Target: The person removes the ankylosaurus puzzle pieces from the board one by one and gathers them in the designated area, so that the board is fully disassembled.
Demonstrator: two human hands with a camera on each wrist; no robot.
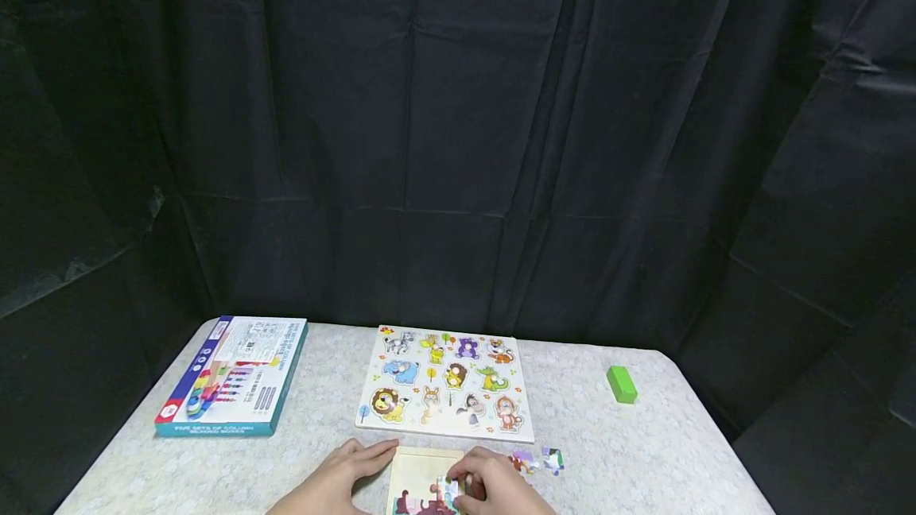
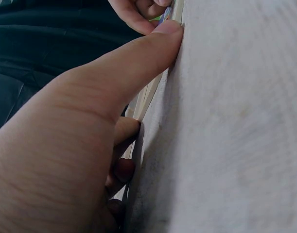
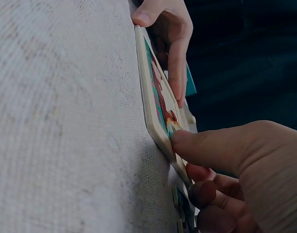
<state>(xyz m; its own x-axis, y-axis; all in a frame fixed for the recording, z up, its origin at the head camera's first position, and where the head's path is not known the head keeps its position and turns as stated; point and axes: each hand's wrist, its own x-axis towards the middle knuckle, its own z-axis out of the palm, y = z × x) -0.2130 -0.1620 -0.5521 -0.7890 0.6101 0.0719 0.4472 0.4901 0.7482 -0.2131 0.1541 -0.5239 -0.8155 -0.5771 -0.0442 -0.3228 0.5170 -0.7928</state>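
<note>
A shallow wooden puzzle tray (image 1: pixel 415 463) lies at the near edge of the table, with dark red and pink pieces (image 1: pixel 422 505) along its near side. My right hand (image 1: pixel 497 487) pinches a light-coloured jigsaw piece (image 1: pixel 448 491) over the tray's right part. In the right wrist view, the thumb of that right hand (image 3: pixel 221 155) is on the picture's edge. My left hand (image 1: pixel 339 477) rests at the tray's left side, index finger stretched to the far corner. From the right wrist view, the left thumb (image 3: pixel 144 18) touches the near corner. The tray's near end is cut off in the head view.
Two loose jigsaw pieces, one purple and red (image 1: pixel 525 461), one white and green (image 1: pixel 553 460), lie right of the tray. Behind it is an animal peg puzzle board (image 1: pixel 444 400). A flat toy box (image 1: pixel 236 376) lies left, a green block (image 1: pixel 622 385) right. Black curtains (image 1: pixel 458 141) surround the table.
</note>
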